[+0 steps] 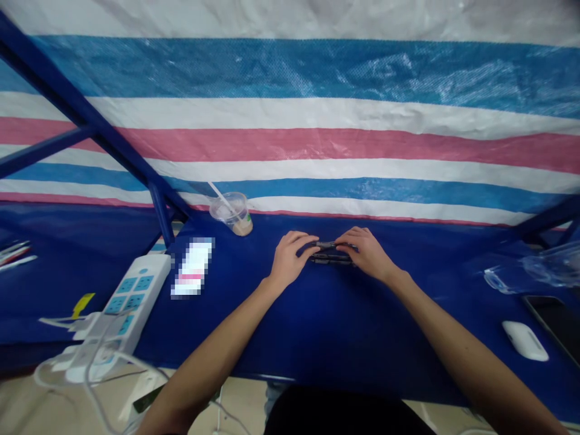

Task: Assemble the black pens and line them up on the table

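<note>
Dark narrow object (pixel 330 254), made of stacked bars, exact kind too small to tell, is sitting mid-tabletop (pixel 326 338) on blue covering, pinched between both hands. Left hand (pixel 287 260) is curling over the object's left end; right hand (pixel 367 254) is clasping its right end, the fingertips of the two hands close together. Both hands are closed on it, neither open. Up-left, a clear plastic cup (pixel 233 212) with a straw is standing near the far edge. Farther left, a white power strip (pixel 131 296) with teal panels is lying beside a pixelated white card (pixel 193 267). To the right, a white computer mouse (pixel 524 341) is lying just beside a black smartphone (pixel 550 323). Striped tarpaulin (pixel 290 78) is hanging behind.
</note>
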`<state>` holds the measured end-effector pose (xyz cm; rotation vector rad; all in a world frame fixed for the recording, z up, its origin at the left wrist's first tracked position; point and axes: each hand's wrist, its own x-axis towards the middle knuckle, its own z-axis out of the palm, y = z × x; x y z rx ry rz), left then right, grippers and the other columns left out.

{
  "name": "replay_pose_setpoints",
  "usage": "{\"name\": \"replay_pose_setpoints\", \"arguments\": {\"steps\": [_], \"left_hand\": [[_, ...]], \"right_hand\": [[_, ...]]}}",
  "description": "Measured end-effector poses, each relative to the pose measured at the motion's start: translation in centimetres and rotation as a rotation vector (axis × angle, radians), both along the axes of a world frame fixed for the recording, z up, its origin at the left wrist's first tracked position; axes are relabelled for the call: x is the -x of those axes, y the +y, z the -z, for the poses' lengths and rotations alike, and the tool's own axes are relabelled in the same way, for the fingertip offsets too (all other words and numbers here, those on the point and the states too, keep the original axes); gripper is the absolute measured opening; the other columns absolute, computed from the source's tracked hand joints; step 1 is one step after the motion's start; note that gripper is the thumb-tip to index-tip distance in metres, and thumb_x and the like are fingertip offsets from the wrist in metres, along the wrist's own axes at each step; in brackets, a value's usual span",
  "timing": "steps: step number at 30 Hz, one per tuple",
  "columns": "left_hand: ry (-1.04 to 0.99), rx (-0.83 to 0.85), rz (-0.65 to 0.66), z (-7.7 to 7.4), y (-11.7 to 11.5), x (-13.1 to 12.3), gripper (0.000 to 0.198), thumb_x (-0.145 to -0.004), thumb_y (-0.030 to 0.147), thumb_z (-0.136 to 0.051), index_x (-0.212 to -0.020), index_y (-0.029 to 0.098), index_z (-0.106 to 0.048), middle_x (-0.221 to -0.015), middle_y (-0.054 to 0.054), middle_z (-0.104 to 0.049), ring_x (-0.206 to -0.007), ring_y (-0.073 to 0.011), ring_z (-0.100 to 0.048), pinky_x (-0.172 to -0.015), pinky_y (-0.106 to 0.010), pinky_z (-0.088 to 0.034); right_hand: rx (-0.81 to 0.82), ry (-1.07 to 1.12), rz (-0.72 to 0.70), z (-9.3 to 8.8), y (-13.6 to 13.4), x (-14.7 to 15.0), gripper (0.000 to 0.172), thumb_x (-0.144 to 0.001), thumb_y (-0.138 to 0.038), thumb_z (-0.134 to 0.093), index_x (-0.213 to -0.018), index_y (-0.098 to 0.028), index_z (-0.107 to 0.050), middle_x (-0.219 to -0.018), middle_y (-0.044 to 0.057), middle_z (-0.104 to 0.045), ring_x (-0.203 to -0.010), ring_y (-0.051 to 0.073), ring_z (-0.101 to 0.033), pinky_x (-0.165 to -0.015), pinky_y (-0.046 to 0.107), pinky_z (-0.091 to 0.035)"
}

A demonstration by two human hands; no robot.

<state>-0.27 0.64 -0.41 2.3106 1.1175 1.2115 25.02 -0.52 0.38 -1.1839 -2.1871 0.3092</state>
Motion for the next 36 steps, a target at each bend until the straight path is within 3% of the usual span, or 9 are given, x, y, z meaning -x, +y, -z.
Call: {"name": "replay_pose_setpoints", "arguments": {"steps": [3,5,8,12,18,26,30,33,36], "left_hand": [[0.094,0.111,0.014,-0.1,0.2,0.2,0.075,-0.085,0.05,-0.078,-0.151,0.032,-0.046,-0.129,-0.009,-0.064,-0.118,-0.0272,-0.061,-0.104,-0.049,-0.052],[0.159,0.137,0.031,0.0,0.3,0.4,0.104,-0.074,0.055,-0.087,-0.159,0.034,-0.031,-0.141,-0.013,-0.055,-0.129,-0.0329,-0.055,-0.109,-0.056,-0.048],[0.229,0.119,0.065,0.4,0.5,0.6,0.124,-0.064,0.053,-0.094,-0.163,0.038,-0.019,-0.15,-0.014,-0.045,-0.14,-0.0379,-0.044,-0.115,-0.06,-0.043],[0.318,0.113,0.1,0.9,0.7,0.8,0.116,-0.072,0.049,-0.09,-0.163,0.039,-0.018,-0.157,-0.014,-0.038,-0.146,-0.0393,-0.037,-0.117,-0.063,-0.041],[0.439,0.137,0.14,1.1,0.6,0.7,0.069,-0.091,0.052,-0.071,-0.152,0.034,-0.044,-0.153,-0.008,-0.047,-0.144,-0.0348,-0.04,-0.118,-0.058,-0.038],[0.452,0.166,0.179,0.6,0.6,0.7,0.054,-0.095,0.051,-0.067,-0.144,0.033,-0.053,-0.143,-0.006,-0.057,-0.133,-0.0307,-0.049,-0.109,-0.051,-0.046],[0.395,0.222,0.194,0.4,0.5,0.5,0.063,-0.093,0.051,-0.07,-0.149,0.035,-0.047,-0.148,-0.008,-0.051,-0.139,-0.0325,-0.047,-0.114,-0.054,-0.044],[0.301,0.326,0.195,0.3,0.1,-0.1,0.077,-0.093,0.052,-0.069,-0.158,0.036,-0.031,-0.159,-0.011,-0.038,-0.147,-0.0335,-0.041,-0.119,-0.054,-0.041],[0.234,0.381,0.198,0.4,-0.2,-0.9,0.077,-0.096,0.048,-0.066,-0.16,0.038,-0.024,-0.164,-0.011,-0.029,-0.152,-0.0338,-0.035,-0.121,-0.056,-0.04]], "right_hand": [[-0.038,0.025,0.064,0.1,2.1,-0.8,0.012,-0.098,-0.023,-0.063,-0.099,-0.024,-0.076,-0.098,0.006,-0.077,-0.094,0.025,-0.066,-0.087,0.042,-0.045],[-0.042,-0.005,0.102,0.5,3.5,-1.0,0.014,-0.096,-0.021,-0.064,-0.098,-0.024,-0.077,-0.096,0.006,-0.077,-0.092,0.025,-0.066,-0.088,0.043,-0.047],[0.02,-0.043,0.056,1.4,5.0,-0.8,0.017,-0.094,-0.016,-0.063,-0.096,-0.022,-0.079,-0.095,0.007,-0.075,-0.092,0.024,-0.065,-0.089,0.042,-0.049],[0.105,-0.038,0.026,2.5,5.3,-0.3,0.017,-0.095,-0.02,-0.063,-0.098,-0.021,-0.08,-0.098,0.008,-0.074,-0.096,0.024,-0.065,-0.092,0.041,-0.05],[0.191,-0.015,0.013,2.5,3.5,-0.7,0.024,-0.1,-0.026,-0.054,-0.103,-0.023,-0.078,-0.104,0.009,-0.074,-0.099,0.025,-0.064,-0.094,0.043,-0.049],[0.274,0.145,0.09,2.6,1.3,-2.2,0.027,-0.1,-0.036,-0.052,-0.104,-0.026,-0.076,-0.107,0.007,-0.076,-0.102,0.026,-0.065,-0.096,0.045,-0.048],[0.36,0.518,0.27,3.9,0.6,-2.7,0.039,-0.099,-0.054,-0.052,-0.116,-0.025,-0.073,-0.114,0.008,-0.076,-0.112,0.028,-0.067,-0.104,0.049,-0.047],[0.428,0.904,0.287,4.8,0.2,-1.9,0.053,-0.1,-0.065,-0.045,-0.128,-0.025,-0.067,-0.13,0.01,-0.071,-0.127,0.028,-0.062,-0.112,0.05,-0.043],[0.424,1.049,0.296,5.2,0.0,-0.5,0.055,-0.1,-0.067,-0.045,-0.129,-0.025,-0.065,-0.135,0.01,-0.068,-0.133,0.028,-0.058,-0.118,0.052,-0.037]]}}
